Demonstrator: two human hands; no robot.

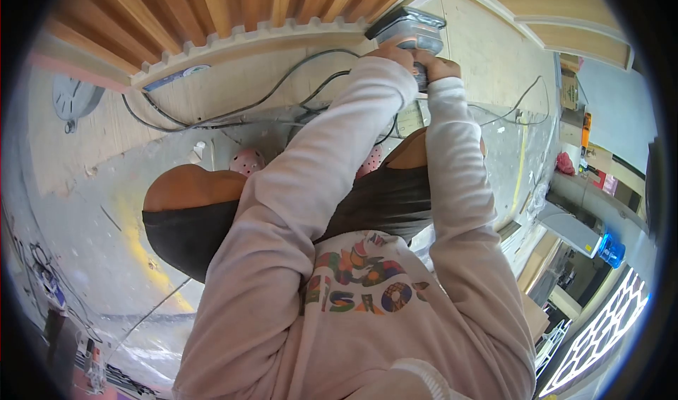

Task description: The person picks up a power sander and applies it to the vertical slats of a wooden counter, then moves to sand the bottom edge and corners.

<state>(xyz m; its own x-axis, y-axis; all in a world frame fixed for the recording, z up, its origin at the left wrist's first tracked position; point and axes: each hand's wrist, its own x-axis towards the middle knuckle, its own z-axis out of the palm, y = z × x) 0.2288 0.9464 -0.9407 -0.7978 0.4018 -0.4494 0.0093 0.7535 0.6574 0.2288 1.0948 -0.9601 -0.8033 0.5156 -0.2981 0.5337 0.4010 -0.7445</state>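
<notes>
At the top of the view, a grey electric sander (417, 27) with a dark flat pad lies against the pale wooden frame beside the ribbed panel. My left hand (397, 52) is closed on the sander's body from the left. From the right, my right hand (439, 66) is wrapped round its rear part. Both arms are stretched far forward, and my hands hide much of the tool's grip. The ribbed wooden panel (233, 4) has slats running upward and stands just left of the sander.
A dark power cable (233, 110) loops over the plywood board (261, 64) left of my hands. A round grey metal piece (76, 96) lies at the far left. Right stand a blue water bottle (611, 249), a red bag (564, 163) and a pale wooden panel (579, 8).
</notes>
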